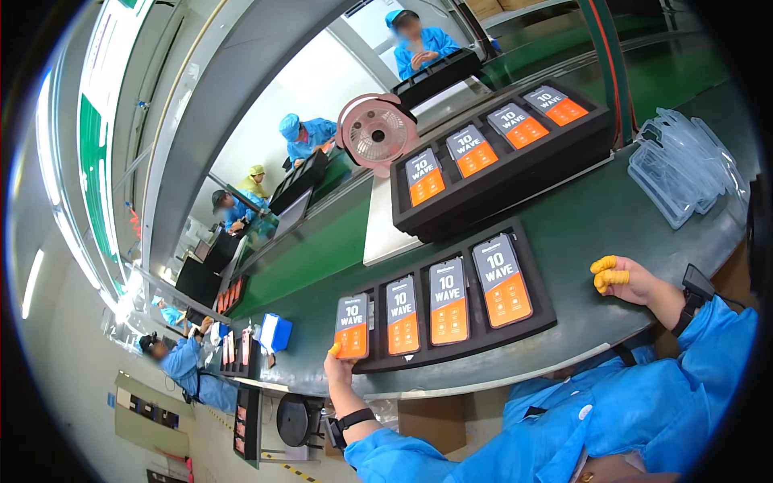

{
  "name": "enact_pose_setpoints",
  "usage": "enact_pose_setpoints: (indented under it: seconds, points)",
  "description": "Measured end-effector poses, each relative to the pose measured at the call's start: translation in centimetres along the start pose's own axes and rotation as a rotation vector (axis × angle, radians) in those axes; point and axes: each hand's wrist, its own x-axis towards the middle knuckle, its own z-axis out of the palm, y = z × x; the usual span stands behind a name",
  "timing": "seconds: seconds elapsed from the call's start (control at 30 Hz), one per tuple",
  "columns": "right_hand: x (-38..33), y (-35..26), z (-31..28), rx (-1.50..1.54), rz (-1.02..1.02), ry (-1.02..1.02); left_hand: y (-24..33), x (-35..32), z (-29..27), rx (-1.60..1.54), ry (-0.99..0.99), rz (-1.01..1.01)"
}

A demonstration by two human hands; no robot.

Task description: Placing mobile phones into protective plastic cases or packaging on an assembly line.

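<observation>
Green belt [596, 217] runs 8 to 2 o'clock. Near tray [538, 270] w/ four phones sits by belt's front edge. L hand [340, 366] pinches leftmost phone [352, 325] at tray's 8 o'clock corner. R hand [624, 280], loosely curled and holding nothing, is rested at 3 o'clock, bare belt around it.

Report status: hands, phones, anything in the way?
Left hand touching the leftmost phone in the near black tray. Right hand loosely curled, empty, right of tray. Nothing blocking.
</observation>
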Motion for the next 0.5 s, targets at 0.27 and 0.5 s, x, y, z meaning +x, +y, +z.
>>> enact_pose_setpoints:
  seconds: [0.27,0.5]
  points:
    - [1.3,0.0,0.5,0.076,0.043,-0.081,-1.2,2.9,2.5,-0.388,-0.232,0.062]
    - [1.4,0.1,0.2,0.084,0.06,-0.113,-2.3,5.4,3.2,-0.467,-0.149,0.111]
